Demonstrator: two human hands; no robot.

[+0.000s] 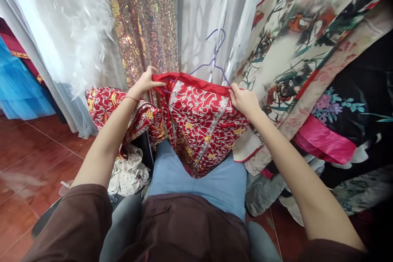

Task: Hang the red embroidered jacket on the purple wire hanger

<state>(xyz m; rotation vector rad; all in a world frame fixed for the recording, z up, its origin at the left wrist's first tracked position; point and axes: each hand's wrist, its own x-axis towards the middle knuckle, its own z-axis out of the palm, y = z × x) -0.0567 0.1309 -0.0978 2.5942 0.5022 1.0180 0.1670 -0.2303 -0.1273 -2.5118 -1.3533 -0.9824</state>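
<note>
A red embroidered skirt (199, 123) with silver and gold stitching hangs between my hands, its lower part over my lap. My left hand (147, 82) grips the red waistband at its left end, thumb and fingers pinched on the cloth. At the other end, my right hand (245, 99) is closed on the waistband's right corner. A purple wire hanger (215, 59) sticks up behind the waistband, its hook free in the air and its lower part hidden by the cloth. More of the red embroidered fabric (106, 104) spreads to the left, behind my left forearm.
A gold sequined garment (147, 20) and a white feathered one (80, 20) hang ahead. Floral cloth (276, 69) and a black garment with pink trim (344, 86) hang on the right. White dotted fabric (130, 172) lies low left. Blue tulle (21, 86) hangs far left above red tiles (46, 151).
</note>
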